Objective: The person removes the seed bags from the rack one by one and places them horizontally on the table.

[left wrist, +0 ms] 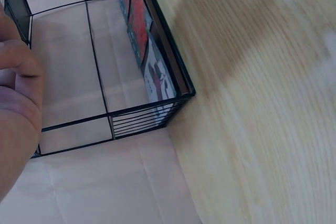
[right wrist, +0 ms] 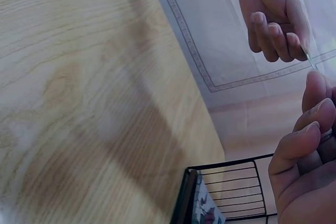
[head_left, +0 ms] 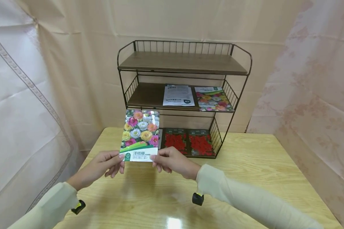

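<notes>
In the head view, a flower seed packet (head_left: 140, 128) with a colourful bloom picture is held up before the rack, its white label end toward me. My left hand (head_left: 103, 163) pinches its lower left corner between thumb and fingers. At the lower right corner, the thumb and fingers of my right hand (head_left: 175, 160) pinch it too. The left wrist view shows part of the left hand (left wrist: 18, 72) at its edge. Both the right hand (right wrist: 310, 150) and the left hand (right wrist: 275, 19) appear in the right wrist view, with the packet seen edge-on between them.
A dark three-tier wire rack (head_left: 183, 60) stands at the table's back. Its middle shelf bears a text-side-up packet (head_left: 178, 95) and a matching flower packet (head_left: 215, 99). Red-flower packets (head_left: 201, 143) lie on the bottom shelf, beside a pale packet (left wrist: 157, 74). Curtains surround the wooden table (head_left: 255, 165).
</notes>
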### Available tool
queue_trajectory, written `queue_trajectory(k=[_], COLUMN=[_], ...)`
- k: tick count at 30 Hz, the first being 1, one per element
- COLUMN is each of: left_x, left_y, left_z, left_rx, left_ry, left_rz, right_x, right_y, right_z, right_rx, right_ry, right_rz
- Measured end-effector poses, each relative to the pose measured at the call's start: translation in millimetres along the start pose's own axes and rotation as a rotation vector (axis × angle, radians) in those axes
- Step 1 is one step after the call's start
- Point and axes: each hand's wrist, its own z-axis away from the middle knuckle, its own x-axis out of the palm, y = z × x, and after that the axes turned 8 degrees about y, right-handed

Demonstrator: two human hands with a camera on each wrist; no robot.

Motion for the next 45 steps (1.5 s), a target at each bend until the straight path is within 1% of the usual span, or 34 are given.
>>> queue_trajectory(k=[5,11,21,30,36,41,45], left_x=[1.8,1.9,-1.1,-1.3,-2.6,-3.8,-4.1], left_y=[-7.5,-10.9,-18.1,-31.2,-40.9,-47.3,-51.9], left_z=[4.2,8.3,17.5,30.5,36.6,38.4,41.0], left_rx=[-0.005,0.0,-0.057,-0.107,-0.133,-0.139,-0.147], left_ry=[-0.006,-0.014,-0.021,-0.026,-0.038,-0.034,-0.027], left_rz=[-0.002,-0.022,-0.049,-0.033,-0.035,-0.041,-0.041], right_x=[4,8,24,36,43,47,51], right_y=[8,14,25,38,45,48,51], right_z=[2,3,3,2,1,1,1], right_rx=[0.013,0.019,0.068,0.088,0.104,0.119,0.131], right_ry=[-0.02,-0.028,-0.014,-0.046,-0.061,-0.054,-0.061], right_rz=[-0.018,-0.027,-0.04,-0.06,-0.08,-0.068,-0.081])
